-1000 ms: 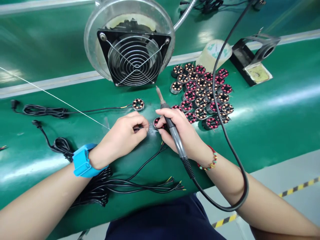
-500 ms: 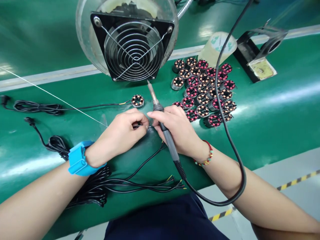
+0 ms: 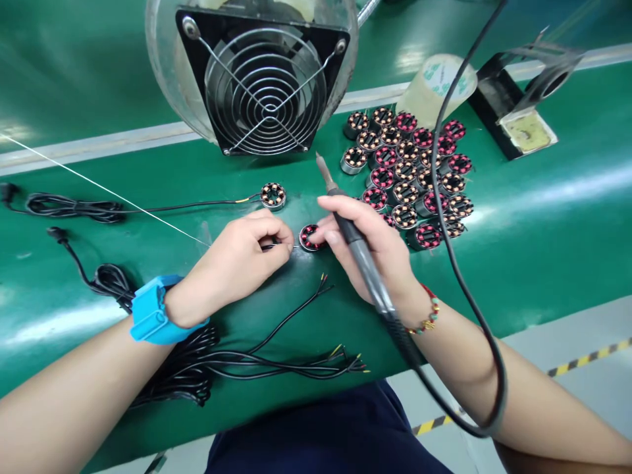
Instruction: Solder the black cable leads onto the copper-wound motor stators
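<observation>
Wound stator [image 3: 311, 237] is lying mid-frame, just right of the left hand [image 3: 241, 263] pinching a thin wire [image 3: 291, 247]; the right hand [image 3: 378, 257], clasping the soldering iron [image 3: 364, 262] tip-upward, is touching it.

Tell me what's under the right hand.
Under the right hand, a red-wound stator shows at the fingers, on the green belt. Its right edge and whatever the palm covers are hidden.

My green bench [image 3: 543, 217] carries a caged fan [image 3: 266, 85] at the far middle. Right of it sit a huddle of wound stators [image 3: 409, 178], a tape roll [image 3: 437, 82] and an iron stand [image 3: 523, 112]. A red stator [image 3: 310, 237] lies mid-bench, and a lone stator [image 3: 273, 195] lies just beyond it to the left, with its lead attached. Black cables [image 3: 187, 368] coil at the near left.
</observation>
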A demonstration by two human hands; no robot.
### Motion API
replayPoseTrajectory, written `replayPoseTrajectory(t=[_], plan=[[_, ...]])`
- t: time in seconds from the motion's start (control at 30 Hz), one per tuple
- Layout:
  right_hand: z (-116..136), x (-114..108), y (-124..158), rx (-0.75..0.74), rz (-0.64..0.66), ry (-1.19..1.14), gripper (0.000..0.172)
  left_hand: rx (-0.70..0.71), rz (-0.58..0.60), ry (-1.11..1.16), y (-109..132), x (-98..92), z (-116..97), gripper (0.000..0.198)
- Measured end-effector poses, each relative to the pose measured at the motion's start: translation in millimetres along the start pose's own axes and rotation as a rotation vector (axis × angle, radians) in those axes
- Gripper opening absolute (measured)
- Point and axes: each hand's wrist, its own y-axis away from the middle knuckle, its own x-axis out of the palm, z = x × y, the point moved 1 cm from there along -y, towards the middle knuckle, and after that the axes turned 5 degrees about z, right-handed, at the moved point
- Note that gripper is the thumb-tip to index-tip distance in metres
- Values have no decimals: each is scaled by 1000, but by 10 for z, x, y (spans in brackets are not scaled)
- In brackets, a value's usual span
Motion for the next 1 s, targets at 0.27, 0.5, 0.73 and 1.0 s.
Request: replayPoseTrajectory(t=[0.27,0.5,0.73,1.0], plan=[[153,-195,79,-125,-244,107,12,-43,-8,12,-18,15,-20,14],[154,-187,148,-175,-239,54,7,-52,-13,37,-19,26,-11,15],[171,-177,103,-204,-210,36,6,-28,-14,26,-21,22,13,14],[162,-183,109,-207,-226,41,6,-30,-17,49,-22,25,13,13]])
